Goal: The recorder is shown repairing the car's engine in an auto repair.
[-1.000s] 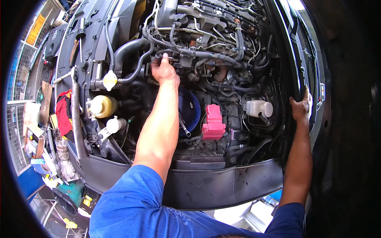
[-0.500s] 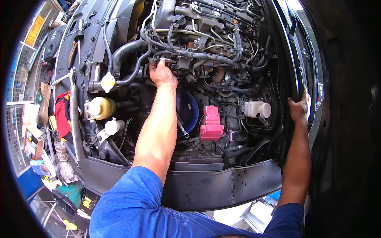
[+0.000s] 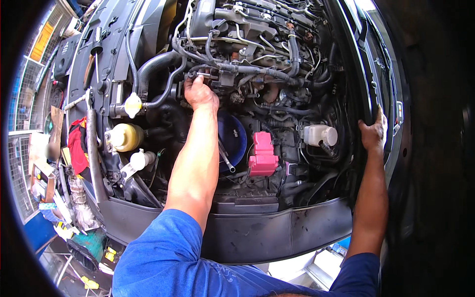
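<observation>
Left hand [image 3: 200, 94] deep in the engine bay [image 3: 148, 29], fingers curled shut around a small metal fitting [image 3: 204, 75] on the black hoses [image 3: 163, 62] near the bay's middle, toward its far edge. Just left of the wrist, a yellow cap [image 3: 132, 105]; nearer the left edge, a pale yellow reservoir [image 3: 124, 137] and a white cap [image 3: 141, 159]. Under the forearm, a round blue cover [image 3: 236, 138], with a red-pink battery terminal cover [image 3: 262, 154] just beside it. Further right, a white reservoir [image 3: 320, 134]. Right hand [image 3: 372, 133] well apart, clamped closed on the right edge of the bay. Along the near edge, the black front panel [image 3: 277, 232].
</observation>
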A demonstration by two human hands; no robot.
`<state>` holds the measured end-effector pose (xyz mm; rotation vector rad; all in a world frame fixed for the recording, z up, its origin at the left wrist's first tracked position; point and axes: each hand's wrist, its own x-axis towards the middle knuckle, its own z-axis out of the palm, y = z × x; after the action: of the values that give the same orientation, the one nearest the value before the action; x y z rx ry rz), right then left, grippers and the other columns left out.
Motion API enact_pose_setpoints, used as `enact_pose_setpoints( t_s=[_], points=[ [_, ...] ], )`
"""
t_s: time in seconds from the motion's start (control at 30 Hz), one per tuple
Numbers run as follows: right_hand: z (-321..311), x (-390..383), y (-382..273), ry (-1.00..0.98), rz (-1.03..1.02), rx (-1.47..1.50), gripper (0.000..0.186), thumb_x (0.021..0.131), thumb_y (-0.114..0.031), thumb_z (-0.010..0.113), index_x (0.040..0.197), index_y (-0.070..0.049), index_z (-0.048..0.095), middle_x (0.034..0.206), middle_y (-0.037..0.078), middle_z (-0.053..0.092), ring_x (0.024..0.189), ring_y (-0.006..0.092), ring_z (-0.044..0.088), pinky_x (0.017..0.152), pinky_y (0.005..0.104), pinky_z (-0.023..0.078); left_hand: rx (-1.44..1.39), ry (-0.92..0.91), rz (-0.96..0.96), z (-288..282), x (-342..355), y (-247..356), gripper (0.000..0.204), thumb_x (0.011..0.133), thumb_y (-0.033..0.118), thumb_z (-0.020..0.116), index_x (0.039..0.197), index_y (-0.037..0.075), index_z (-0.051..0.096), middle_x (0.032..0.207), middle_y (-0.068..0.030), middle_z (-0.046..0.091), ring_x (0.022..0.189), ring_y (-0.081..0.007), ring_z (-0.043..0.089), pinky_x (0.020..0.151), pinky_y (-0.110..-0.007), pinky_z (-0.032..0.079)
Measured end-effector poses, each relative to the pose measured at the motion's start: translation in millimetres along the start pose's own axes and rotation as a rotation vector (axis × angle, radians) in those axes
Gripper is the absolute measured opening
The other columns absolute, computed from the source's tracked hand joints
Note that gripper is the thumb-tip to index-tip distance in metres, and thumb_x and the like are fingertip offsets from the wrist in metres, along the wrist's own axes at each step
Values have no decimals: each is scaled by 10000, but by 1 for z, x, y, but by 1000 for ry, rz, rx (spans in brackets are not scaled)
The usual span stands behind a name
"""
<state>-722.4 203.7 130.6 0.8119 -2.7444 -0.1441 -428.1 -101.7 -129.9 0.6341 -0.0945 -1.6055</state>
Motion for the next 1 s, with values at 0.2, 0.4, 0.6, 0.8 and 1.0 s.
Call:
enact_pose_setpoints(
  t_s=[0.2,0.4,0.6,0.8,1.0],
  points=[
    [0,1,-2,0,-5,11,883,769,-256,773,1524,-92,344,1445,199,462,1339,357,453,1141,428,371,219,207,95,4,2,-3,193,871,-47,553,1025,17,649,962,-62,679,853,-198,651,862,-343,525],
    [1,1,-8,4,-20,11,880,775,-264,775,1524,-93,345,1440,200,465,1334,358,457,1142,425,372,231,111,148,2,12,-3,202,880,-44,635,1067,32,637,1009,-62,678,894,-195,647,867,-354,525],
    [-3,-1,-7,-3,5,-22,868,790,-259,767,1528,-96,339,1449,196,457,1338,357,455,1145,425,372,160,134,44,12,1,-4,218,893,-57,630,1097,15,604,1035,-57,660,919,-173,627,883,-324,500],
    [-3,-2,-7,-12,14,-12,873,790,-256,765,1532,-101,331,1452,197,455,1340,354,454,1148,426,372,270,229,97,16,0,-5,242,899,-27,626,1136,24,622,1054,-69,670,929,-211,640,893,-378,529],
    [-3,-2,-8,-16,8,-7,879,791,-267,765,1535,-105,326,1456,195,454,1342,354,453,1153,428,367,165,197,54,8,1,0,193,921,-3,614,1112,9,631,1022,-59,670,877,-181,635,856,-325,514]
  ],
)
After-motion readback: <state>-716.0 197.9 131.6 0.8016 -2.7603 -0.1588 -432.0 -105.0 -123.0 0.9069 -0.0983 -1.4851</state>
